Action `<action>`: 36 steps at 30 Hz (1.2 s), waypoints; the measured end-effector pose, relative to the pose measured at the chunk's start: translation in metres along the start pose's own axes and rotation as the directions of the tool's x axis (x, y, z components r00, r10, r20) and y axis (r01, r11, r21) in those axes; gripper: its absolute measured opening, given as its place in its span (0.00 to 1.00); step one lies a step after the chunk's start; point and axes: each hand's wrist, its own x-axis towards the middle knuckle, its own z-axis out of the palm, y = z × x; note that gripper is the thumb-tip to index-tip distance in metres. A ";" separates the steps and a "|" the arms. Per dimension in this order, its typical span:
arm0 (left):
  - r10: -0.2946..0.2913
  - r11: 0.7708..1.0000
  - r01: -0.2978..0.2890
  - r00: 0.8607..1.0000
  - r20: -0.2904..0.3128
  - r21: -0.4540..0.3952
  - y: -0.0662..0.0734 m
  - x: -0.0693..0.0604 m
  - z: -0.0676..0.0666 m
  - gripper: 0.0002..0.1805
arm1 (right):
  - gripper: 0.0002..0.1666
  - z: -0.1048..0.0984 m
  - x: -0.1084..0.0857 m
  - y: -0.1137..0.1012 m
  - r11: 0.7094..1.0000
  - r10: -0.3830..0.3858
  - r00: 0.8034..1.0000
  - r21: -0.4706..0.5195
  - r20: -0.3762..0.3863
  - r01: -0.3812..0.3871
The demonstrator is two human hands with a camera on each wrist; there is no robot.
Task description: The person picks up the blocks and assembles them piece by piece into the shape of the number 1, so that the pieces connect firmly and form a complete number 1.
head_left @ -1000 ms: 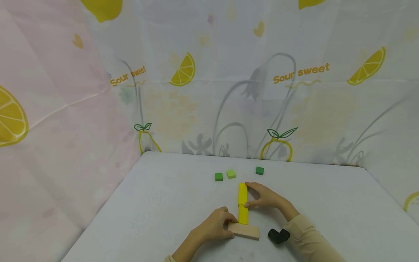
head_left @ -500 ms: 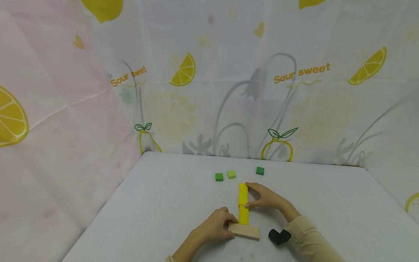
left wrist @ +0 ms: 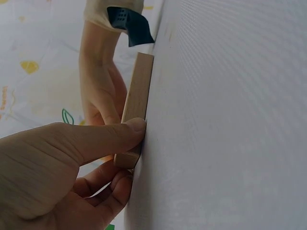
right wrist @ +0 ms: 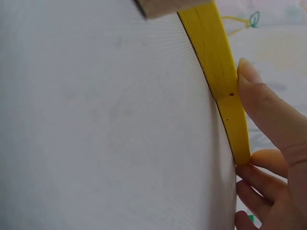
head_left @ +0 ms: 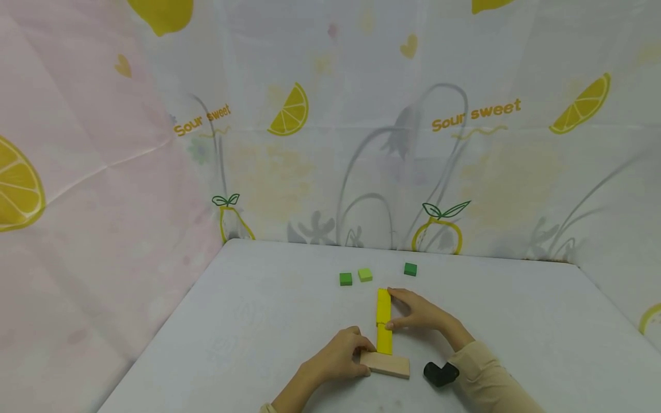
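Two yellow blocks lie end to end on the white table, forming a straight strip: the near yellow block and the far yellow block. A plain wooden block lies crosswise at the strip's near end, like the bar of an upside-down T. My left hand grips this wooden block's left end, thumb on its near face. My right hand holds the far yellow block from the right. Its thumb sits by the seam, its index finger at the far end.
Three small blocks lie beyond the strip: a green one, a light green one and a dark green one. A black device sits at my right cuff. Printed cloth hangs behind the white table.
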 end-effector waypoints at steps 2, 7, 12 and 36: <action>-0.002 1.000 0.002 1.000 0.001 -0.001 0.000 0.000 0.000 0.17 | 0.52 0.000 0.000 0.000 1.000 0.000 1.000 -0.003 0.000 0.000; 0.000 1.000 0.000 1.000 0.000 -0.004 0.000 -0.001 0.000 0.17 | 0.54 0.001 0.000 0.001 1.000 0.003 1.000 -0.002 0.006 -0.003; 0.012 1.000 -0.012 1.000 -0.004 -0.001 0.000 -0.001 0.000 0.17 | 0.54 0.002 0.001 0.003 1.000 0.004 1.000 -0.001 0.006 -0.004; 0.018 1.000 -0.018 1.000 -0.008 0.005 -0.001 0.000 0.000 0.17 | 0.57 0.004 0.000 0.005 1.000 -0.023 1.000 -0.011 0.006 0.023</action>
